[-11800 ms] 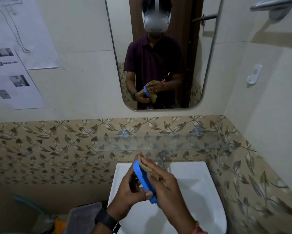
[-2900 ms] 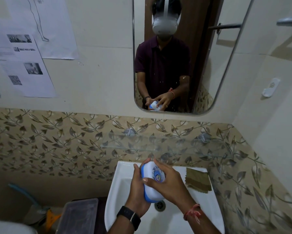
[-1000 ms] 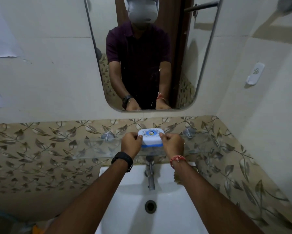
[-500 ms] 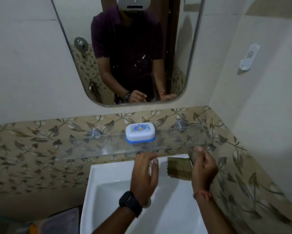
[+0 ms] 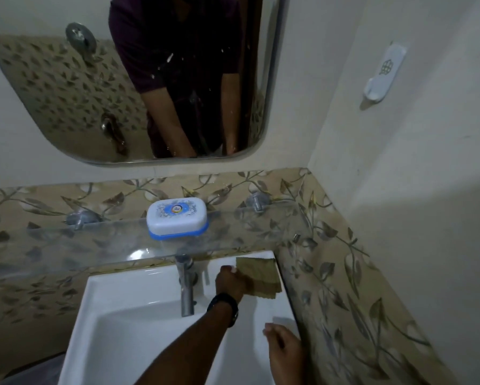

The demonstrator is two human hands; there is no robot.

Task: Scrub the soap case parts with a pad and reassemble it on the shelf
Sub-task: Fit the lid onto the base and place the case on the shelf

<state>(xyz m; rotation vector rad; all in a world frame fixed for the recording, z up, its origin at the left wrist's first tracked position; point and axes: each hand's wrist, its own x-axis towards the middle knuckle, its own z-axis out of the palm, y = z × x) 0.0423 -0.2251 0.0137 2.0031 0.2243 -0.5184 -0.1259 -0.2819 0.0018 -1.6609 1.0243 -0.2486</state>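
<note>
We find the soap case (image 5: 177, 218) closed, its white lid seated on the blue base, standing flat on the glass shelf (image 5: 66, 245) at about 12 o'clock from the tap (image 5: 186, 290), with neither hand touching it. Our left hand (image 5: 230, 280), the one with the black watch (image 5: 224, 305) at its wrist, reaches across to 3 o'clock of the tap and grasps the pad (image 5: 262, 275) at its left edge. The fingers are curled over that edge, though their tips are hidden beneath the hand. The pad itself lies at the back right corner of the sink (image 5: 122, 282), against the leaf-patterned tiles, below the shelf's front edge. Our right hand (image 5: 284, 347) sits at 5 o'clock from the left one, over the sink's right rim. It is blurred, but its fingers look relaxed and it grasps nothing. Above the shelf, at 12 o'clock in our view, hangs the mirror (image 5: 52, 93), and at 2 o'clock a white hook (image 5: 384, 73) is fixed to the side wall.
</note>
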